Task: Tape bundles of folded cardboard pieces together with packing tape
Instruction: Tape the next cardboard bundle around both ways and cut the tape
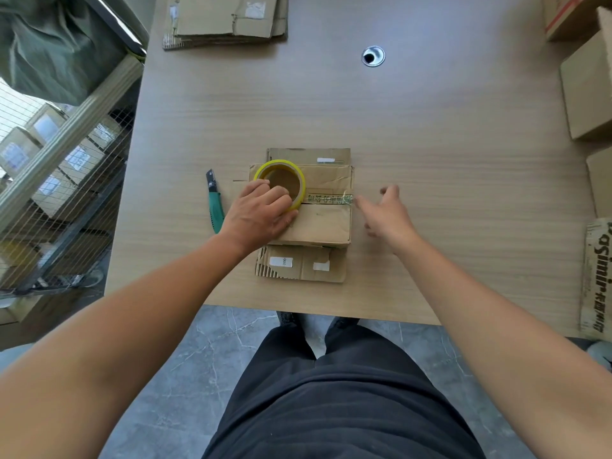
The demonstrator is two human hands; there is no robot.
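The bundle of folded cardboard [318,223] lies on the table [430,160], straight in front of the person. The left hand [261,215] grips the yellow tape roll [280,167] on the bundle's left half, fingers curled over its rim. A strip of tape [331,198] runs rightward from the roll to the bundle's right edge. Of the 2 hands, the right hand [387,213] is nearer that end, just beside it, fingers spread, holding nothing. Smoothing the tape down that side likely falls to it.
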